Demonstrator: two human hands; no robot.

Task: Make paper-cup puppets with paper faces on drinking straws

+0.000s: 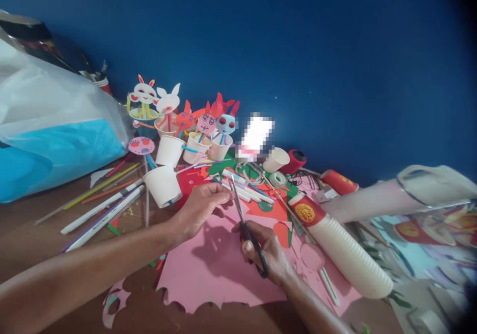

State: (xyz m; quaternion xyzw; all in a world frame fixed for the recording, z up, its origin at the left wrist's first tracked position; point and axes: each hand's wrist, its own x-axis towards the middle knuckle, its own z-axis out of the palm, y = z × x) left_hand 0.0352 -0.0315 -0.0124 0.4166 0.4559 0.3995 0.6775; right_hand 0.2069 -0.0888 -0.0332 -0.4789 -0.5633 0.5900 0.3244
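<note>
My right hand (266, 252) grips a pair of black-handled scissors (242, 214), its blades pointing up and away from me. The blades look nearly closed. Just left of their tips, my left hand (203, 207) is closed in a pinch; whatever lies between its fingertips is too small to make out. Both hands hover over a large pink paper sheet (208, 274) with scalloped cuts along its near edge. A pink paper circle (312, 257) lies to the right of my right hand. White markers (242, 185) lie just beyond the scissors.
Paper cups with animal-faced paper figures (206, 125) stand at the back left. A stack of paper cups (346, 249) lies on the right. Pens and sticks (104, 209) are spread at left, beside a plastic bag (63, 125). The blue wall (335, 75) closes off the back.
</note>
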